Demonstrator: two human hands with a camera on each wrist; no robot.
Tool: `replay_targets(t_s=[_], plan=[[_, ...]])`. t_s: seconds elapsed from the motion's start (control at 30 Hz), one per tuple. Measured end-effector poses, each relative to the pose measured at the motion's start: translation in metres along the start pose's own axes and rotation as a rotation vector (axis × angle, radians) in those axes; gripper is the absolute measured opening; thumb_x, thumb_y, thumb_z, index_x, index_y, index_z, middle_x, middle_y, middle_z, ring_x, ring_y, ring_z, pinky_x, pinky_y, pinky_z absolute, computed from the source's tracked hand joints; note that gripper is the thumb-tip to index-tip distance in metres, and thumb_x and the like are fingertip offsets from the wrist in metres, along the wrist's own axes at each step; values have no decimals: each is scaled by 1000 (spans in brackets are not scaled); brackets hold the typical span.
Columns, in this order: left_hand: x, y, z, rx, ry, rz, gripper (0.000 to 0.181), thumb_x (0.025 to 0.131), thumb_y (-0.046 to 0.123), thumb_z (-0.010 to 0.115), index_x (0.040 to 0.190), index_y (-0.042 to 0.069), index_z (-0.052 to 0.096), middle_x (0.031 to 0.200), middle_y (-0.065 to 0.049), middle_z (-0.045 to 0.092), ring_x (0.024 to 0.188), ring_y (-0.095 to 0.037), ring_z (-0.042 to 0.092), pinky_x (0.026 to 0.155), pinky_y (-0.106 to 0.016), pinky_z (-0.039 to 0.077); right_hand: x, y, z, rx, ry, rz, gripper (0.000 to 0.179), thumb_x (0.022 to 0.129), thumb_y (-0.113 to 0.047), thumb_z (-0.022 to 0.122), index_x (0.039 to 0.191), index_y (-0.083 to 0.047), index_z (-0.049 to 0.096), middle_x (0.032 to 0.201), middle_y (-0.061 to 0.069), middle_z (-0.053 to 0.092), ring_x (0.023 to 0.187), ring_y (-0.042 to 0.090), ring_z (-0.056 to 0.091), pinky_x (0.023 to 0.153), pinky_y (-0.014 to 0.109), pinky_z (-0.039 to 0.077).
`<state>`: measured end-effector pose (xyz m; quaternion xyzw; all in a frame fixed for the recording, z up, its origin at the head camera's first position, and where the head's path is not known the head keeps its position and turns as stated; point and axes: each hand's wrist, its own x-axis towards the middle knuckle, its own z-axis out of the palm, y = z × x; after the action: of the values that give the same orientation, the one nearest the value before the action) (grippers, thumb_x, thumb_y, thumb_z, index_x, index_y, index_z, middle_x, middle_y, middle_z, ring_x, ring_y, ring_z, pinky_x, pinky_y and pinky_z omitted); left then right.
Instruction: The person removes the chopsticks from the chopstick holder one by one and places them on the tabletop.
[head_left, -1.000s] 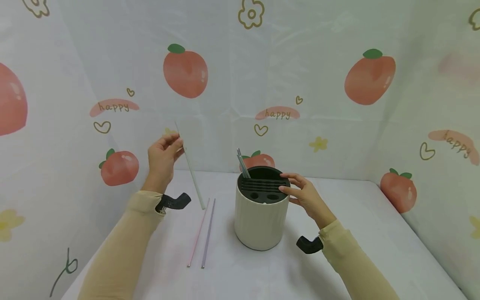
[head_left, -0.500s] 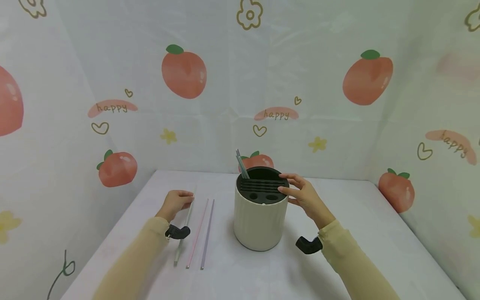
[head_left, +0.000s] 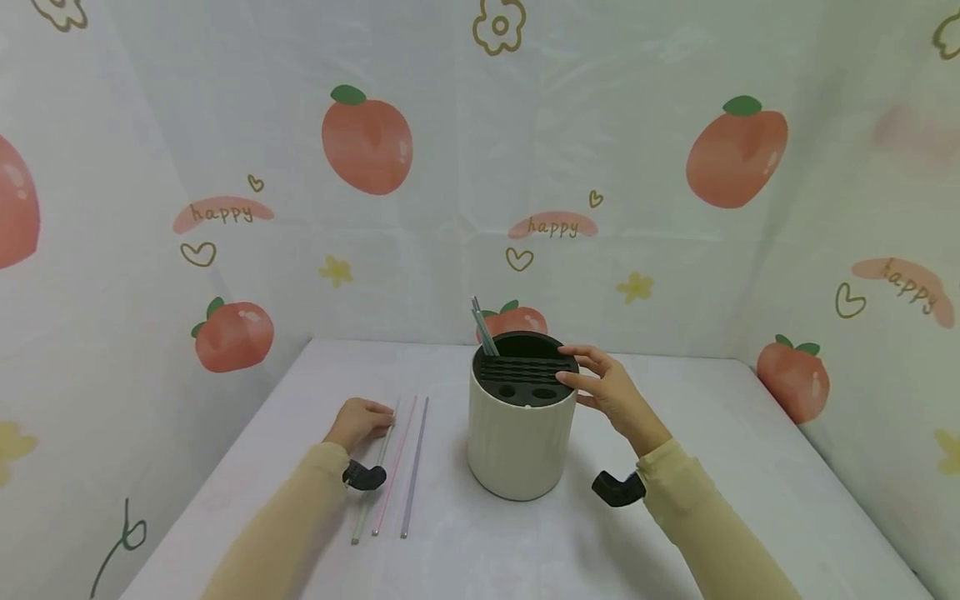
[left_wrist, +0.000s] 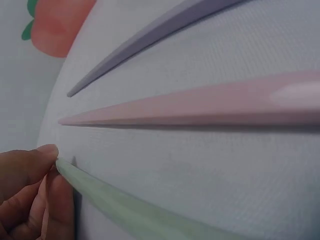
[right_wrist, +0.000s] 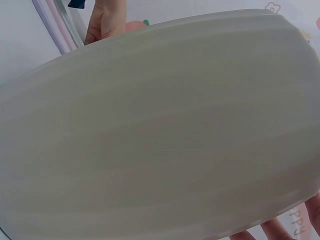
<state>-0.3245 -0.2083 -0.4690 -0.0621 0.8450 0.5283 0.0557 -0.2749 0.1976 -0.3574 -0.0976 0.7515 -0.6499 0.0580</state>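
My left hand point(head_left: 362, 423) pinches the thin far tip of a pale green chopstick point(head_left: 361, 521), low over the table. In the left wrist view the thumb and a finger meet at that tip, and a shadow shows beside it. Just right of it a pink chopstick point(left_wrist: 200, 107) and a purple chopstick point(head_left: 416, 471) lie roughly parallel on the white cloth. With fingers spread, my right hand point(head_left: 615, 392) touches the right rim of a cream utensil holder point(head_left: 517, 450). Slots and round holes mark its black top point(head_left: 525, 370). Several thin grey-green sticks point(head_left: 484, 329) lean in its back opening.
A white cloth covers the table point(head_left: 675, 533), and a fruit-printed backdrop point(head_left: 465, 125) rises behind and at both sides. A black wrist camera mount point(head_left: 365, 476) sits on the left wrist, another mount point(head_left: 618, 489) on the right.
The green chopstick, raised and tilted a second ago, has come down with my left hand to lie left of the pink one. My right hand has stayed on the holder.
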Motion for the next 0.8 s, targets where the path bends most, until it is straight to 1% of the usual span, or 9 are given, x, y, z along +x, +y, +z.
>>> replay_targets(t_s=[0.2, 0.47, 0.6, 0.8], plan=[[4, 1, 3, 33, 16, -28, 23, 80, 1, 74, 100, -10, 70, 93, -16, 71, 63, -8, 61, 63, -20, 56, 0, 0, 0, -2, -5, -4, 54, 92, -20, 66, 140, -7, 44, 147, 18, 38, 108, 11, 59, 105, 53, 43], [8, 1, 4, 72, 25, -60, 19, 78, 1, 76, 94, -7, 71, 80, -9, 69, 60, -8, 60, 60, -19, 55, 0, 1, -1, -1, -4, -1, 55, 92, -20, 67, 140, -7, 44, 149, 19, 36, 114, 16, 57, 105, 54, 41], [7, 2, 4, 88, 25, -58, 20, 77, 2, 77, 94, -7, 71, 79, -7, 69, 60, -8, 60, 59, -19, 54, 0, 0, -1, 1, -4, -1, 55, 92, -20, 67, 140, -7, 44, 149, 19, 36, 115, 18, 56, 105, 54, 41], [2, 5, 4, 66, 22, -64, 23, 80, 6, 76, 99, -5, 70, 82, -7, 70, 64, -9, 61, 63, -20, 54, 1, 1, 0, 5, -1, -6, 54, 92, -19, 67, 140, -6, 44, 147, 19, 38, 108, 11, 59, 104, 52, 44]])
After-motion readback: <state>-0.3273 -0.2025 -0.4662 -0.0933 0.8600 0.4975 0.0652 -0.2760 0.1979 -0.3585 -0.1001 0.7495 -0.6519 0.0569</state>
